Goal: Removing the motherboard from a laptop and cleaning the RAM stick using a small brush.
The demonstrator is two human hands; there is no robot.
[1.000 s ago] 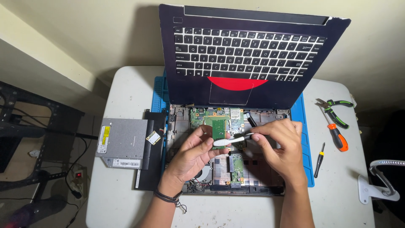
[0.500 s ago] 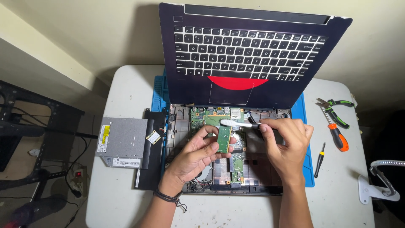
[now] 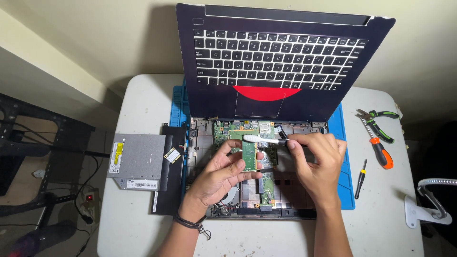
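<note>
Left hand (image 3: 221, 178) curled in a pinching grip, right hand (image 3: 319, 164) fisted closed beside it.

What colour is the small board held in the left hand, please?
Green; the small board, pinched by the left hand, shows best in the head view.

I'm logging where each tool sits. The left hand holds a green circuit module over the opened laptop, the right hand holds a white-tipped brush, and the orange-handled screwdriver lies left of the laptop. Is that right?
Not quite: the head view shows the orange-handled screwdriver lying right of the opened laptop, beside the green-handled pliers. The left hand does hold the green circuit module, and the right hand the white-tipped brush.
</note>
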